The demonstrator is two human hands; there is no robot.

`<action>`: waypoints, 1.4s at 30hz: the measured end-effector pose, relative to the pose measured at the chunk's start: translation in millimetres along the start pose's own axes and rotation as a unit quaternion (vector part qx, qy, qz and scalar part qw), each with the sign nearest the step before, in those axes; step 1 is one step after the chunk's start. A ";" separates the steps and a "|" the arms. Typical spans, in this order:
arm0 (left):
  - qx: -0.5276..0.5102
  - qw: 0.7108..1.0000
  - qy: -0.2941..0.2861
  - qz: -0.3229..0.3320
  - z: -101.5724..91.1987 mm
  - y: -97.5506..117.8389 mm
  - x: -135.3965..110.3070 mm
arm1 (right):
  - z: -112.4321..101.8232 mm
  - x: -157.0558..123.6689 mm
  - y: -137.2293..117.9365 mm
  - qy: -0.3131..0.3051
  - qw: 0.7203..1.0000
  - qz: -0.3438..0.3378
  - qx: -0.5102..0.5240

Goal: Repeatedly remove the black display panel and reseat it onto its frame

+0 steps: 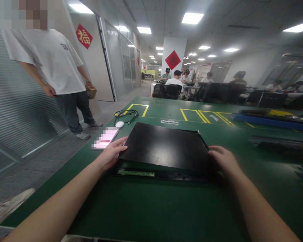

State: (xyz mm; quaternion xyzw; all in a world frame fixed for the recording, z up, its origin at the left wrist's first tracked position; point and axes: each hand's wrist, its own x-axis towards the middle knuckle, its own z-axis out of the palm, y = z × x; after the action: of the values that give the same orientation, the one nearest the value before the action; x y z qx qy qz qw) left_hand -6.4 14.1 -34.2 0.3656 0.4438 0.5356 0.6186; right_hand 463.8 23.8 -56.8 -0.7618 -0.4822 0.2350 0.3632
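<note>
The left hand point(112, 155) is pinching the left edge of a black panel point(164, 144), thumb lying on top. The right hand point(223, 157) is curling its fingertips against the opposite side – whether it is gripping the panel, the frame point(179, 175) or both, I cannot tell. The panel is lying between the two hands, its near edge sitting above the frame, and a green strip point(136, 173) is showing in the gap, nearer the left hand. Just beyond the left hand a phone point(106, 138) is glowing, with a mouse point(119, 124) and a coiled cable point(131, 116) resting farther out. Well beyond the right hand, a blue tray point(275, 122) is holding dark parts. The table point(166, 211) is supporting everything – past the left hand, a person point(50, 64) is standing, holding a box point(91, 93).
</note>
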 end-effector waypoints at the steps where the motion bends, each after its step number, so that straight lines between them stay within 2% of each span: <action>1: 0.001 1.000 -0.001 0.000 -0.2 -0.2 0.0 | 0.2 -0.4 -0.5 0.000 1.000 -0.001 0.001; 7: 0.008 1.000 -0.015 0.000 -1.8 -1.8 0.4 | -0.3 -3.2 -5.4 0.005 1.000 0.000 -0.005; 16: 0.015 1.000 -0.010 -0.007 -2.9 -4.1 2.7 | -0.5 -6.1 -10.4 0.011 0.995 -0.028 -0.095; 31: -0.004 1.000 0.005 -0.013 -3.5 -7.2 5.5 | -4.0 -8.6 -9.6 -0.002 0.994 -0.031 -0.101; 37: -0.014 1.000 -0.014 -0.017 0.5 -4.1 2.8 | -4.4 -7.9 -9.9 -0.006 0.994 -0.024 -0.102; 42: -0.009 1.000 0.003 -0.007 3.4 -3.9 1.2 | -5.1 -9.4 -12.3 -0.005 0.993 -0.030 -0.116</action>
State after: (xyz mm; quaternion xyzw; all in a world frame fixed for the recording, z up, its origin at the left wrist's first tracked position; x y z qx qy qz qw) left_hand -1.9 14.7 -36.9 0.3547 0.4433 0.5363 0.6246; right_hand 456.4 17.0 -43.9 -0.7828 -0.5304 0.1703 0.2773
